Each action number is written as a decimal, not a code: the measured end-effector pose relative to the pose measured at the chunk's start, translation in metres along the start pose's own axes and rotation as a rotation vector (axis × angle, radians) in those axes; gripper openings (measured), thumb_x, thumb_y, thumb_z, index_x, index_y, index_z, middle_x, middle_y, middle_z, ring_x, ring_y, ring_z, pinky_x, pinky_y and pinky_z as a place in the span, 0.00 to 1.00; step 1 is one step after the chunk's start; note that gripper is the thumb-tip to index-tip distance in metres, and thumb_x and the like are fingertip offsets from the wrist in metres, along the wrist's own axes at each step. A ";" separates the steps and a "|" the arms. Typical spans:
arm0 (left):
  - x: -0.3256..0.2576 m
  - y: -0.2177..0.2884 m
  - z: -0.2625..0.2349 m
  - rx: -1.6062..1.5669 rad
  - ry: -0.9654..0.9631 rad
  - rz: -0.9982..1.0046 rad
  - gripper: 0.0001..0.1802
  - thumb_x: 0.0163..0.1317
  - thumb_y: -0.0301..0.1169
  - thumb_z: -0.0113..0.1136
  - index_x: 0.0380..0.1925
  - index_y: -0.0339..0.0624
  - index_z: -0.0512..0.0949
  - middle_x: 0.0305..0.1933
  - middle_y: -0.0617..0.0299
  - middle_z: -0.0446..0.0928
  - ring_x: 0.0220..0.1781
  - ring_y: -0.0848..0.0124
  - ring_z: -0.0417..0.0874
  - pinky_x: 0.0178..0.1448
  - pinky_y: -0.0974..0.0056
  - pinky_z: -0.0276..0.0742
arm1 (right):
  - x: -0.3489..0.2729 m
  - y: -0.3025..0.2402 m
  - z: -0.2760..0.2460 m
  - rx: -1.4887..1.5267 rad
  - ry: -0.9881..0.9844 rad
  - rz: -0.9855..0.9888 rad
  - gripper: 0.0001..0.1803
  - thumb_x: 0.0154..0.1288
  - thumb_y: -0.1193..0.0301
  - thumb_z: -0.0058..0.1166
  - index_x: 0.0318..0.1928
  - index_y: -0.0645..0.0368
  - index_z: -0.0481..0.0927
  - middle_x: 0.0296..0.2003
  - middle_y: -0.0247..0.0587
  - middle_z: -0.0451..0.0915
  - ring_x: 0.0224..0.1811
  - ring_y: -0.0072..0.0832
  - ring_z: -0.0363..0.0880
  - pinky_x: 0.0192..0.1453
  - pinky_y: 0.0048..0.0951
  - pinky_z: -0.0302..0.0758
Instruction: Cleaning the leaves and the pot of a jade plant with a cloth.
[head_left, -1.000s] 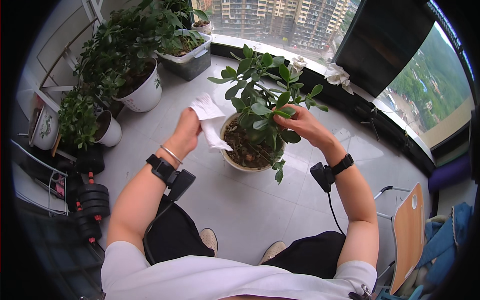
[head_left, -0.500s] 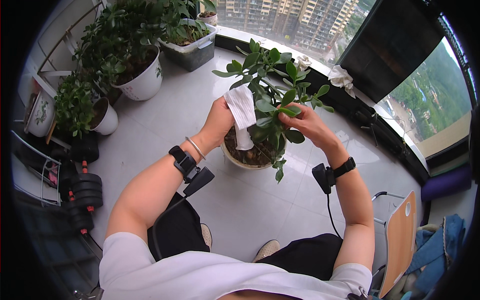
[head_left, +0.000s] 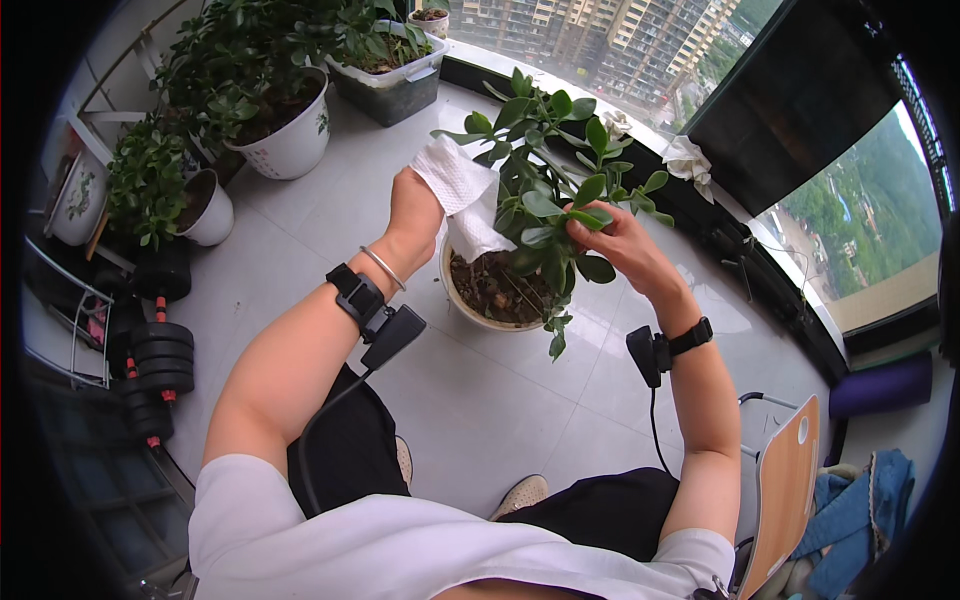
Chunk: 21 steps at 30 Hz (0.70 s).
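Observation:
A potted plant with thick, glossy green leaves (head_left: 540, 205) stands on the floor in front of me, its round pale pot (head_left: 490, 322) holding brown soil. My left hand (head_left: 412, 222) is closed on a white paper towel (head_left: 462, 195), which hangs over the plant's left side above the soil. On the other side, my right hand (head_left: 625, 248) pinches a leaf of the plant between thumb and fingers. Part of the stems is hidden behind the towel and leaves.
More plants in white pots (head_left: 290, 135) and a grey plastic tub (head_left: 390, 95) line the back left. Dumbbells (head_left: 162, 355) lie at left. Crumpled tissue (head_left: 688, 160) rests on the window ledge. A small wooden folding table (head_left: 785, 490) and a purple roll (head_left: 880, 387) are at right.
My left hand has moved left with the paper towel, away from the leaves, and more of the towel and soil shows. My right hand stays at the same leaf.

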<state>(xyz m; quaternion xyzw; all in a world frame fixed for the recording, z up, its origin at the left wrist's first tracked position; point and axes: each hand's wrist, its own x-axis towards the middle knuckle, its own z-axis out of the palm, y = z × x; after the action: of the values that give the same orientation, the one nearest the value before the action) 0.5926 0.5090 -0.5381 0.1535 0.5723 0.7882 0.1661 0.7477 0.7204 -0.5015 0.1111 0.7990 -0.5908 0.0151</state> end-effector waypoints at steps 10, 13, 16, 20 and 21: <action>-0.015 -0.022 0.013 -0.357 -0.225 -0.612 0.18 0.71 0.36 0.45 0.57 0.43 0.67 0.54 0.62 0.74 0.54 0.68 0.76 0.61 0.57 0.72 | -0.006 0.009 -0.009 0.177 -0.033 -0.018 0.22 0.64 0.58 0.58 0.50 0.61 0.76 0.38 0.30 0.77 0.39 0.17 0.73 0.46 0.23 0.71; 0.000 -0.025 0.001 -0.453 -0.201 -0.601 0.19 0.71 0.35 0.44 0.58 0.39 0.65 0.57 0.56 0.72 0.58 0.63 0.74 0.65 0.57 0.69 | -0.005 0.011 -0.009 0.166 -0.046 -0.028 0.22 0.64 0.58 0.58 0.50 0.61 0.76 0.39 0.30 0.77 0.39 0.18 0.73 0.47 0.23 0.71; 0.018 -0.026 -0.025 -0.604 -0.103 -0.510 0.19 0.69 0.34 0.47 0.55 0.35 0.67 0.55 0.52 0.73 0.56 0.61 0.76 0.64 0.57 0.70 | -0.004 0.005 -0.006 0.186 -0.074 -0.059 0.22 0.64 0.57 0.58 0.50 0.61 0.76 0.38 0.30 0.77 0.39 0.18 0.73 0.46 0.23 0.71; 0.000 -0.033 -0.023 -0.330 0.007 -0.591 0.20 0.68 0.33 0.48 0.56 0.34 0.67 0.55 0.51 0.74 0.55 0.59 0.77 0.61 0.54 0.73 | -0.003 0.009 -0.009 0.170 -0.066 -0.046 0.22 0.64 0.57 0.58 0.50 0.60 0.76 0.38 0.30 0.77 0.40 0.18 0.72 0.47 0.23 0.71; 0.005 -0.049 -0.025 -0.310 -0.085 -0.713 0.19 0.67 0.32 0.50 0.56 0.34 0.67 0.54 0.52 0.75 0.53 0.60 0.78 0.60 0.53 0.74 | -0.002 0.008 -0.009 0.170 -0.060 -0.037 0.22 0.64 0.58 0.58 0.50 0.60 0.76 0.38 0.30 0.77 0.40 0.17 0.72 0.47 0.23 0.71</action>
<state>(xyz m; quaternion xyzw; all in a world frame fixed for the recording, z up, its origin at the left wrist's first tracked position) 0.5815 0.5039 -0.5919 -0.0496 0.4564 0.7512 0.4743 0.7527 0.7306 -0.5063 0.0797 0.7470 -0.6598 0.0185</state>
